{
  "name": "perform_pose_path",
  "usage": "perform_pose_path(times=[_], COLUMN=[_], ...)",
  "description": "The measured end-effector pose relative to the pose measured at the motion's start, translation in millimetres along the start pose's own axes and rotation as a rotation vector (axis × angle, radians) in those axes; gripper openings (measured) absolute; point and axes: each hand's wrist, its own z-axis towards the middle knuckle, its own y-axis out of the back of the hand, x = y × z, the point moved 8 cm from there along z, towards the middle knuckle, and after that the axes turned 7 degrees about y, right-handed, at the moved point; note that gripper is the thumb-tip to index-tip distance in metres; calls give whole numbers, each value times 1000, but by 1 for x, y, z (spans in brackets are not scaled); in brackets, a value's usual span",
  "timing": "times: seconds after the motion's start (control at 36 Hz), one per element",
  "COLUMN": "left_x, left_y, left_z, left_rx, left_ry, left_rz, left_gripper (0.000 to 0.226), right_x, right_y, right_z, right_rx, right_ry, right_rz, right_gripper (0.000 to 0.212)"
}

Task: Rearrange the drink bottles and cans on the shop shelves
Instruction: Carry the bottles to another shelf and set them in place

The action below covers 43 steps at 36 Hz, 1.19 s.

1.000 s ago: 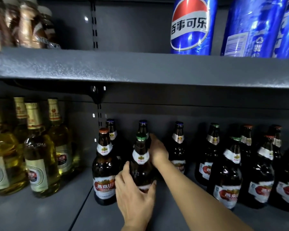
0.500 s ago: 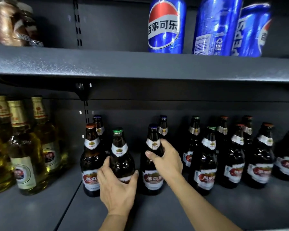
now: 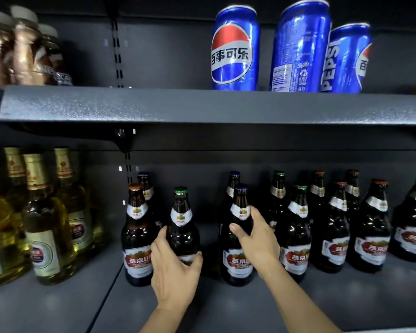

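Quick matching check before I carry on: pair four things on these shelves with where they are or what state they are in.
Things:
1. green-capped bottle
2. blue-capped bottle
3. Pepsi cans
4. pale yellow bottles

Places or states:
A. standing on the upper shelf
B. gripped by the right hand
C. grouped at the left end of the lower shelf
D. gripped by the left hand

Pairs: 1-D, 2-B, 3-A, 4-C
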Motion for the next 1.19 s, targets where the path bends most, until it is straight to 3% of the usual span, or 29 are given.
perform_pose_path(times=[0.33,0.39,0.53,0.78,0.86,0.94,1.0,1.08,1.19], left_x=[-15,-14,-7,1,-7,-51,-91,-147,-201], left_y=[-47,-56,-70,-84,-81,-53,-40,-49,-106], left_z=[51,59,76,85,79,40,7,-43,-115], left_rx=[99,111,106,151,64,-145,-194,-120,86], left_ry=[90,119,143,76,17,-117,-225,-343,-410], left_rz=[34,40,-16,-64,-85,-276,-484,-616,-586], left_gripper=[77,80,82,85,89,65,48,47,26], right_x=[2,3,4,-43,-64,-110,-151,-209,-271], right_y=[-3,0,23,107,160,222,258,295,311], right_z=[-11,-19,-54,-74,-61,-47,-43,-32,1], right_rx=[-125,-205,-577,-849,-950,-1121,-1195,-1112,-754], right_ry=[33,76,379,399,352,203,28,-178,-282], right_rz=[-15,-26,-6,9,-6,89,117,1,-144], right_gripper=[68,67,43,31,34,34,30,30,40])
